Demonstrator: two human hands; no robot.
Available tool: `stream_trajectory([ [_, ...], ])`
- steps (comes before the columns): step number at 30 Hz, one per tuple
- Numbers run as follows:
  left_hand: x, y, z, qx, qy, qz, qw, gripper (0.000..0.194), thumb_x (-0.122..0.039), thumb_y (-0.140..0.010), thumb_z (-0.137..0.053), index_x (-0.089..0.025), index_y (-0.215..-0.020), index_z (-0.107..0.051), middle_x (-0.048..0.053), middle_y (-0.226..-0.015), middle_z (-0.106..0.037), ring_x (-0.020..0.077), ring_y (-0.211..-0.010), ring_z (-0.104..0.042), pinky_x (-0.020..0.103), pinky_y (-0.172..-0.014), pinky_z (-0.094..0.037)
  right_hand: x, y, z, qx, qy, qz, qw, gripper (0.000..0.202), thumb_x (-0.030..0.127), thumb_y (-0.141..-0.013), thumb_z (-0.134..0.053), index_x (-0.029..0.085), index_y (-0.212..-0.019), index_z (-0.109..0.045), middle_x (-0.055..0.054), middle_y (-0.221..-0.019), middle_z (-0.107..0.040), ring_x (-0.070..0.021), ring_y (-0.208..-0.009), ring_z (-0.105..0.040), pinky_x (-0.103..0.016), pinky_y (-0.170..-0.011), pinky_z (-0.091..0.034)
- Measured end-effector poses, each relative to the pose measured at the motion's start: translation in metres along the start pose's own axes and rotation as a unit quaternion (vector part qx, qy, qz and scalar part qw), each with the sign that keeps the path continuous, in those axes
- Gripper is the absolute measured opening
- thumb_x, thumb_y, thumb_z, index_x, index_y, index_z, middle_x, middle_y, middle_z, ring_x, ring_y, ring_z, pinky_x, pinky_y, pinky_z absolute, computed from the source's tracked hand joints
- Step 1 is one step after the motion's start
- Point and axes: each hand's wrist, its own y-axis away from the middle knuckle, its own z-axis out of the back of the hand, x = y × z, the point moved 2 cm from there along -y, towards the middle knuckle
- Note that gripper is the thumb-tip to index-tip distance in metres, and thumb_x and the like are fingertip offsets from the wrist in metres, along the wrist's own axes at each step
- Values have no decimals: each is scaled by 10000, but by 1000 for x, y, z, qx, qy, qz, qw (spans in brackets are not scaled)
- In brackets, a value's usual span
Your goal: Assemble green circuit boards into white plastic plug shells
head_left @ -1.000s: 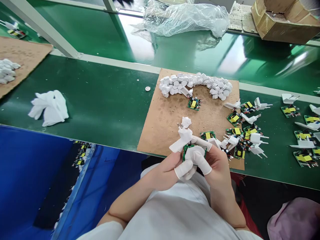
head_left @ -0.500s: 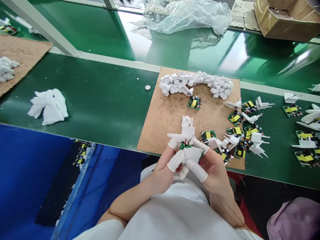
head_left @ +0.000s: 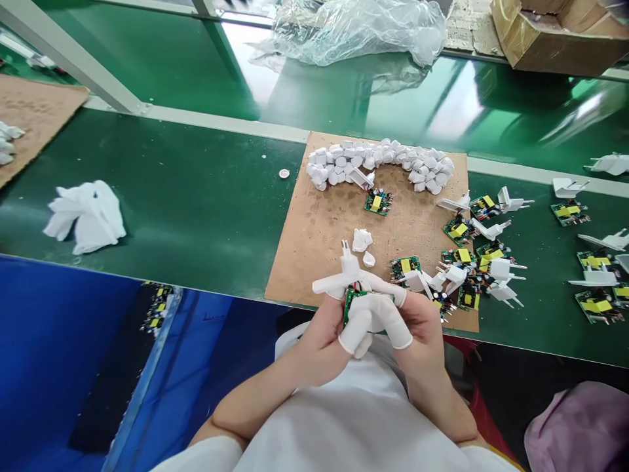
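Both hands wear white finger cots and meet in front of my body over one green circuit board [head_left: 349, 303]. My left hand [head_left: 330, 337] grips its left side, thumb on the face. My right hand [head_left: 411, 321] closes on the right side. Between the thumbs a white patch covers the board; where patch ends and finger cots begin is hard to make out. Short wires join the board to a white plug piece [head_left: 350, 265], which points away from me with its pins up. Two white lumps [head_left: 362, 240] lie on the cardboard [head_left: 295, 262] just beyond.
A curved heap of white lumps [head_left: 334, 164] lines the cardboard's far edge, near a circuit board with a yellow part [head_left: 377, 202]. Several boards with plugs [head_left: 462, 255] crowd the right. White gloves [head_left: 88, 216] lie left. Behind are plastic film [head_left: 358, 33] and a carton [head_left: 555, 39].
The plug piece has swung left and tilted in my hands. My thumbs have moved closer together over the board's white patch. The view has shifted slightly.
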Motion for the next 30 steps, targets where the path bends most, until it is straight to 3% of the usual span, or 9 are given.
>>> stream_trajectory([
  [6,-1,5,8,29,-2,40,999,546,-452,-1049,-590,-313,-1512,-337,-63,-772,-471,90,-574,-410,213,-549,-391,-7,0,7,52,-11,8,999,402,544,-1009,-639,255,-1232,-806,-54,-882,-817,-218,-746,-766,-319,-656,-652],
  [10,3,5,15,50,45,17,998,507,-434,-1037,-608,-292,-1479,-404,-47,-761,-521,99,-594,-433,218,-569,-394,-16,3,11,105,0,-19,994,455,468,-970,-733,255,-1373,-720,-62,-991,-807,-197,-727,-748,-305,-647,-643],
  [12,3,6,17,67,56,-6,996,500,-475,-1042,-578,-281,-1480,-437,-25,-789,-550,104,-602,-467,221,-565,-392,-18,4,12,125,-6,-22,992,468,461,-998,-695,253,-1416,-688,-60,-971,-795,-189,-695,-730,-315,-654,-640],
  [17,5,13,18,9,41,43,998,481,-509,-1072,-509,-311,-1504,-434,-23,-779,-572,103,-585,-500,215,-552,-409,-15,5,16,143,34,13,989,533,401,-975,-731,289,-1488,-637,-52,-1005,-774,-181,-719,-690,-297,-659,-613],
  [20,5,15,15,13,45,19,999,460,-536,-1052,-542,-318,-1452,-478,-21,-788,-578,96,-568,-486,207,-525,-394,-10,4,18,151,61,29,986,530,343,-991,-709,314,-1512,-617,-53,-1056,-782,-181,-753,-700,-298,-688,-619],
  [23,5,14,14,-8,52,-1,999,419,-501,-1060,-535,-312,-1433,-515,5,-858,-607,104,-599,-524,229,-554,-428,-7,4,13,168,3,19,986,546,390,-983,-719,311,-1514,-617,-39,-963,-801,-210,-781,-749,-333,-714,-651],
  [26,5,13,14,-3,50,-21,999,482,-556,-1049,-516,-263,-1430,-553,18,-844,-583,122,-628,-499,250,-565,-405,-10,2,4,116,-84,-23,989,470,495,-987,-695,279,-1404,-720,-21,-781,-796,-209,-610,-747,-372,-645,-672],
  [30,6,12,13,4,-6,-45,999,440,-522,-1084,-440,-245,-1392,-586,-8,-767,-524,120,-603,-448,257,-568,-388,-16,-1,-3,-11,-69,-27,997,347,541,-963,-717,275,-1132,-861,-24,-681,-787,-183,-459,-685,-340,-526,-642],
])
